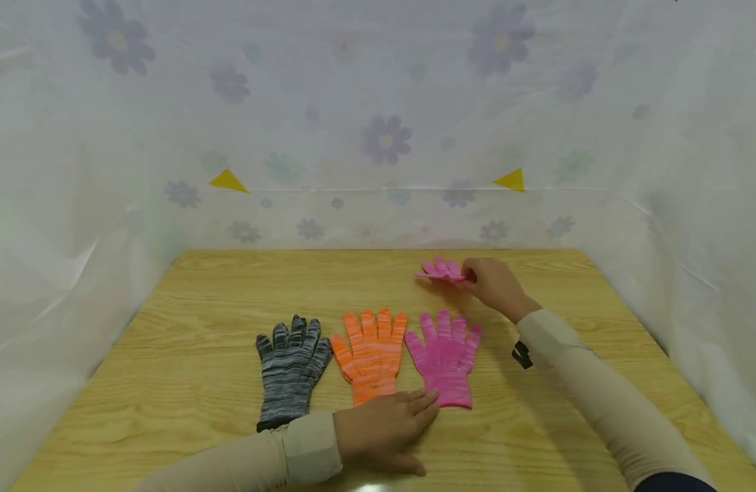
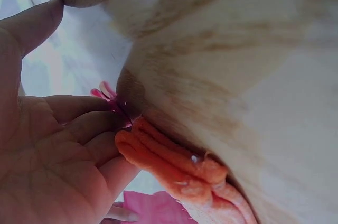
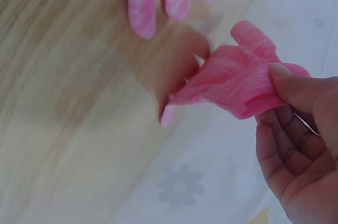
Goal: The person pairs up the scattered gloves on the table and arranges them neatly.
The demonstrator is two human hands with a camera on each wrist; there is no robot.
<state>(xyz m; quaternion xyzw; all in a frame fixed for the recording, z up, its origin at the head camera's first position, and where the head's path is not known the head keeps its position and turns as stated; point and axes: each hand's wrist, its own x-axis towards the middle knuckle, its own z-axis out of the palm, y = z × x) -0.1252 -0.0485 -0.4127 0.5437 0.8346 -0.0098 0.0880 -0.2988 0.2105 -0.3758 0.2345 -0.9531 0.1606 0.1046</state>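
Observation:
My right hand [image 1: 496,283] pinches a pink knit glove [image 3: 227,84] by its cuff between thumb and fingers, over the far right part of the table. The held glove's fingers tilt down toward the wood in the right wrist view. A second pink glove [image 1: 447,359] lies flat nearer me, palm area up front, fingers pointing away. My left hand [image 1: 381,429] is laid out flat with straight fingers, its fingertips at that glove's cuff. It covers the cuff end of an orange glove [image 1: 373,352]. A grey and black striped glove [image 1: 293,369] lies left of the orange one, beside my left forearm.
The wood-grain table [image 1: 156,369] has its back edge close to a white flowered curtain [image 1: 329,89], which also hangs along both sides. Two yellow triangles [image 1: 229,181] mark the curtain at the back.

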